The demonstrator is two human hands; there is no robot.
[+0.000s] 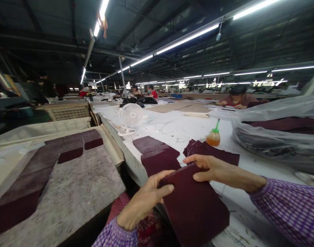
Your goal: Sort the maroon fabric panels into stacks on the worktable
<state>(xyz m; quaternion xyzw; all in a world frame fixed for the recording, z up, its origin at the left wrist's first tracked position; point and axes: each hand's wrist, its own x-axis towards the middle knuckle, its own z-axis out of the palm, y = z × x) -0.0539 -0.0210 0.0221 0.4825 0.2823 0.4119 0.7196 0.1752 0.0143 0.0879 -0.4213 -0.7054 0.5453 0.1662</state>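
Both my hands hold one dark maroon fabric piece point(195, 206) over the near edge of a white table point(187, 130). My left hand point(143, 202) pinches its left edge, thumb on top. My right hand point(216, 169) grips its upper right corner, fingers curled over the edge. Just beyond lie a stack of maroon pieces point(157, 154) and a second, fanned pile point(210, 152).
A small orange bottle with a green nozzle point(213, 136) and a white desk fan point(131, 115) stand on the table. A clear plastic bag of maroon fabric point(277, 137) fills the right. A padded board with maroon pieces point(56, 171) lies left. Other people work farther back.
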